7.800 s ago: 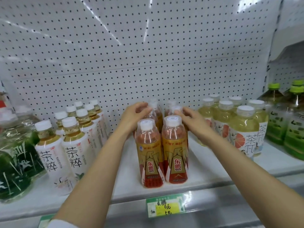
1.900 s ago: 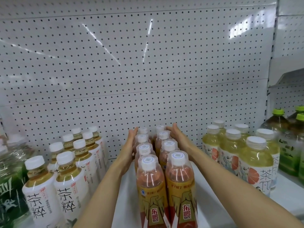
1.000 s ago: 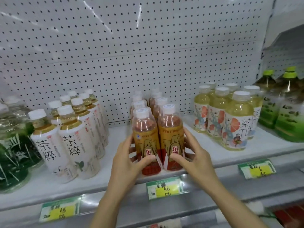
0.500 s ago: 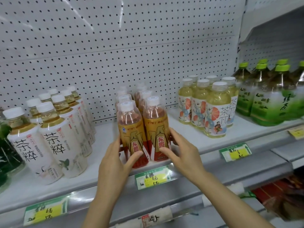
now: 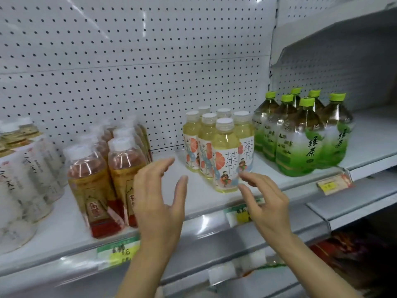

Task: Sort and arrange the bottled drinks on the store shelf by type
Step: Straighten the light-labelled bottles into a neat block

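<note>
White shelf before pegboard wall carries 4 bottle groups.

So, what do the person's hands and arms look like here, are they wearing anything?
Both forearms are bare, with no sleeve in view. The left hand and right hand wear no gloves, and no ring, watch or bracelet shows. The fingernails look short and unpainted.

A white metal store shelf carries grouped plastic bottles: pale yellow tea bottles at centre, orange-labelled red drinks left of them, green-capped tea bottles right.
</note>
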`<state>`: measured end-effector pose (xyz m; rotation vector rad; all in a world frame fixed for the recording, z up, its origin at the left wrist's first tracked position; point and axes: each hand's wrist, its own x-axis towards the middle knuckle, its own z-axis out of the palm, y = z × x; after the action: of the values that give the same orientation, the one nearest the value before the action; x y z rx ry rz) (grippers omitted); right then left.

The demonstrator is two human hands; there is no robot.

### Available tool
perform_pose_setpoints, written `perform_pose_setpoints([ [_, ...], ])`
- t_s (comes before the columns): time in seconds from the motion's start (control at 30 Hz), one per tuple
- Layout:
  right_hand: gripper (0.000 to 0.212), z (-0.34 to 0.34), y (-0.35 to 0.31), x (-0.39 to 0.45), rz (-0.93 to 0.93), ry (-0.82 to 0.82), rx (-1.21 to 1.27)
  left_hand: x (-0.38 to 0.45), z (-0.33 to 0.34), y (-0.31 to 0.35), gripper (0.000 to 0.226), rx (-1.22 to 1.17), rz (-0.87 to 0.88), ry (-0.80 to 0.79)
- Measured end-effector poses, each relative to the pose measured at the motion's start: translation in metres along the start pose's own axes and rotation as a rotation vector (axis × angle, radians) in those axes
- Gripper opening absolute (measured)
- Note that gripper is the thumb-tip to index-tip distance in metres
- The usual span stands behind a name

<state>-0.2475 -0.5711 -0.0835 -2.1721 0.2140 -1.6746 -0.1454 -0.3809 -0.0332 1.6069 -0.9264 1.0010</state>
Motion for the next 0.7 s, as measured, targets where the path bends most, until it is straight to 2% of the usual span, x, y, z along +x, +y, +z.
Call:
perform_pose_setpoints([
  [0.07, 0.031, -0.016, 0.019, 0.016, 0.063, -0.019, 0.030, 0.011, 0.045, 0.019, 0.052, -0.069, -0.169, -0.153],
  [0.17, 0.031, -0.023, 0.038, 0.040, 0.185, -0.084, 0.074, 0.026, 0.104, 0.032, 0.090, -0.045, -0.468, -0.370],
  [0.27, 0.044, -0.020, 0.056, 0.063, 0.236, -0.172, 0.100, 0.023, 0.140, 0.041, 0.108, 0.063, -0.551, -0.387],
  [0.4, 0.068, -0.003, 0.075, 0.090, 0.344, -0.363, 0.139, 0.014, 0.149, 0.042, 0.105, 0.161, -0.612, -0.248],
  [0.5, 0.085, 0.012, 0.085, 0.107, 0.451, -0.489, 0.253, 0.012, 0.141, 0.046, 0.096, 0.253, -0.666, -0.203],
  [0.6, 0.079, 0.024, 0.091, 0.111, 0.565, -0.595, 0.399, 0.009, 0.131, 0.051, 0.087, 0.324, -0.678, -0.180],
  [0.7, 0.081, 0.032, 0.097, 0.108, 0.590, -0.632, 0.383, 0.008, 0.127, 0.048, 0.087, 0.324, -0.672, -0.185],
])
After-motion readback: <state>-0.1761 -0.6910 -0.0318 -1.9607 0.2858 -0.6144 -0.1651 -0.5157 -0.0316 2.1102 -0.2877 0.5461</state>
